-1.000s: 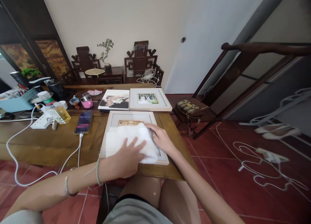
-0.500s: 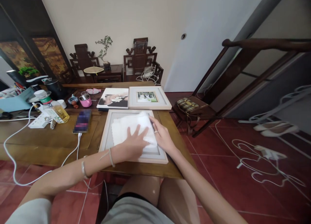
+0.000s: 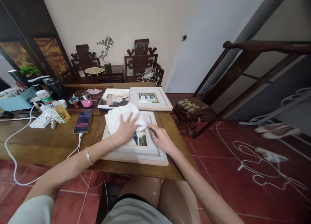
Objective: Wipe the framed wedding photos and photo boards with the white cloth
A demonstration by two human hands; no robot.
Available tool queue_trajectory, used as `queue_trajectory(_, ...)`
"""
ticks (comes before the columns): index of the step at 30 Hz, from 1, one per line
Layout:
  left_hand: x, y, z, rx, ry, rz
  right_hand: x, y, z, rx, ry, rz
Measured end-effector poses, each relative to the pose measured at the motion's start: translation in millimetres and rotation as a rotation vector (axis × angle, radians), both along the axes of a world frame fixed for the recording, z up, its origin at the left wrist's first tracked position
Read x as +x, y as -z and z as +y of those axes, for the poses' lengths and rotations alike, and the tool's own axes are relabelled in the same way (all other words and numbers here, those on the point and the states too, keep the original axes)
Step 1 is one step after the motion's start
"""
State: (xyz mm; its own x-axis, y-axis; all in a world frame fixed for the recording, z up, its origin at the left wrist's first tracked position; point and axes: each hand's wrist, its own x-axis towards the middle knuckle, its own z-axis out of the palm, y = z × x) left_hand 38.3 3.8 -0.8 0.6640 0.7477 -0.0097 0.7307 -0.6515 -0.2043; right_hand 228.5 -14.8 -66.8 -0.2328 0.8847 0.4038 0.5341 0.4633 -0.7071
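Note:
A white cloth (image 3: 114, 115) lies bunched over the upper left of a light wooden picture frame (image 3: 136, 160) on the table. Pressing on the cloth from above is my left hand (image 3: 127, 128), its fingers spread. My right hand (image 3: 161, 138) is over the frame's right side, fingers bent, with the tips closed at the cloth's right corner. Part of a photo (image 3: 143, 140) inside the frame shows between my hands; the cloth covers the rest.
Behind are a second framed photo (image 3: 147, 98) and a white photo album (image 3: 113, 96). To the left are a phone (image 3: 83, 121) on a cable, an oil bottle (image 3: 62, 113), a power strip (image 3: 40, 120) and a pink cup (image 3: 86, 101). A wooden chair (image 3: 204, 110) holding a plaid bag stands right.
The cloth and my left hand have slid up and left across the frame, uncovering part of the photo. My right hand's fingers have moved slightly left and downward and bent more.

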Motion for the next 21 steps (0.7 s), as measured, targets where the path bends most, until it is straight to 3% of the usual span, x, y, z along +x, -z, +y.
queue_trajectory(5,23,0.3,37,0.085,0.188,-0.129,1,-3.2,-1,0.022,-0.021,-0.013)
queue_trajectory(8,32,5.2,47,0.027,0.325,-0.128,1,-7.9,-2,0.013,-0.018,-0.046)
queue_trajectory(10,29,7.7,49,0.025,0.347,-0.118,0,-10.1,-2,0.020,-0.028,-0.038)
queue_trajectory(14,3,3.5,49,0.008,0.276,-0.097,-1,-9.8,-1,0.015,-0.030,0.020)
queue_trajectory(21,-65,-23.2,42,-0.107,-0.013,-0.028,-1,-6.6,0,-0.027,0.019,0.052)
